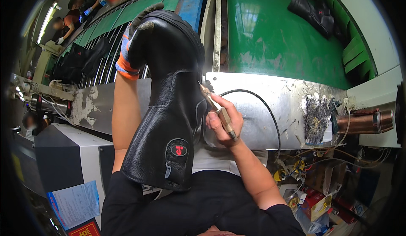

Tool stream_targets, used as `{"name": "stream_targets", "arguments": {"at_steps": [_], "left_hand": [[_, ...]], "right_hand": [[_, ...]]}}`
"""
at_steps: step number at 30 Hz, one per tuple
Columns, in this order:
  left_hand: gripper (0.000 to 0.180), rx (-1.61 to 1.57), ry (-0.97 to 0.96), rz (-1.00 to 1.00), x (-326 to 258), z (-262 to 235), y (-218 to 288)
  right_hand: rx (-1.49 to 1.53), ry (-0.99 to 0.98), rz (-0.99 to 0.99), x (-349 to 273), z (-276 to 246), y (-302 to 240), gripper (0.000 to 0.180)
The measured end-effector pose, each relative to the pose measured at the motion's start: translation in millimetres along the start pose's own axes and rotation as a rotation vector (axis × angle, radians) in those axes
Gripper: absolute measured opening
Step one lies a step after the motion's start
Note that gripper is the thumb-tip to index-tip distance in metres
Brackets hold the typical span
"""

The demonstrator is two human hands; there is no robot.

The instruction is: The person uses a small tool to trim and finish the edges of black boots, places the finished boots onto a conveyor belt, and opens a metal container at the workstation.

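In the head view, looking down, a left hand in a grey glove with an orange and blue cuff [134, 43] is closing around the toe of a tall black leather boot with a red-marked oval patch [160, 104]. The boot is slanting before the person's torso, toe away, wide shaft opening toward the body; this is probably keeping its sole edge turned to the right.

There, the bare right hand [235, 117] is pinching a slim brass-coloured metal tool with a needle tip [224, 116] between thumb and fingers, pen-fashion, seemingly for fine aim. The tip is pointing close beside the boot's edge; whether it is touching, I cannot tell.

Beneath, a silver metal desk [258, 104] is lying within reach, with a thin black hose [270, 113] curving over it. Beyond, a glossy green belt [275, 37] is carrying more dark footwear [311, 13].
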State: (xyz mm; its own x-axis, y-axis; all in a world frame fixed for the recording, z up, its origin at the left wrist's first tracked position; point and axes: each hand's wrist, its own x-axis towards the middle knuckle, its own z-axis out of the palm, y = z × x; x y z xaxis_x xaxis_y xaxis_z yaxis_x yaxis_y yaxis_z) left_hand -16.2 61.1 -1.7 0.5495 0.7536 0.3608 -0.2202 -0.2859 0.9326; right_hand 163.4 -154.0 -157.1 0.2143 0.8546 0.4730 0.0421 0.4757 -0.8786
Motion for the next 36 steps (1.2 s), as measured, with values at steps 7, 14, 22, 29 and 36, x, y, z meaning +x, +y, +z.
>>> {"name": "stream_targets", "arguments": {"at_steps": [7,14,22,29,36], "left_hand": [[0.066,0.047,0.091,-0.003,-9,-28,-20],[0.045,-0.395,0.380,-0.116,-50,-126,-82],[0.049,-0.405,0.622,-0.251,-157,-129,-85],[0.053,-0.288,0.738,-0.428,-253,-74,-39],[0.061,-0.224,0.753,-0.830,-330,25,-9]], "right_hand": [[0.147,-0.015,0.229,-1,-1,-15,0.040],[0.580,0.045,0.490,-5,-1,-6,0.040],[0.754,0.146,0.616,7,11,-2,0.040],[0.782,0.183,0.657,13,38,5,0.039],[0.704,0.145,0.648,-6,50,0,0.036]]}}
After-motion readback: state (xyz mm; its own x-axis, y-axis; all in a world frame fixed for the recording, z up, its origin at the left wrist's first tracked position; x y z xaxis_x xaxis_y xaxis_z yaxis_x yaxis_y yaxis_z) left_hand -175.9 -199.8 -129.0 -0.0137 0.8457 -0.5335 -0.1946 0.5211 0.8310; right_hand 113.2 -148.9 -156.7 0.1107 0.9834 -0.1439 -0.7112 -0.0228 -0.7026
